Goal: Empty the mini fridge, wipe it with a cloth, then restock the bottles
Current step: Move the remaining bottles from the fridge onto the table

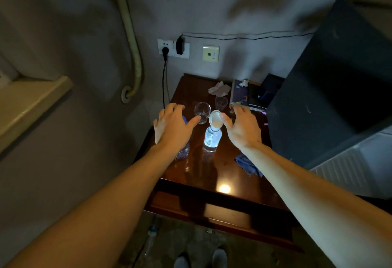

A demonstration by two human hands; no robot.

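Note:
Two water bottles stand on a dark wooden side table (212,174). My left hand (174,127) is spread, fingers straight, over a bluish bottle (184,151) and hides most of it. Whether the palm touches the bottle is not clear. A clear bottle with a white cap (212,138) stands in the middle. My right hand (244,127) is open just to its right, thumb tip at the cap. A blue cloth (247,165) lies crumpled on the table under my right wrist. The black mini fridge (331,72) stands at the right.
Two empty glasses (202,111) (221,103) stand behind the bottles, with a crumpled tissue (219,88) and a book (240,95) further back. Wall sockets with plugs (172,48) sit above the table. Another bottle (152,231) lies on the floor by the table's left front.

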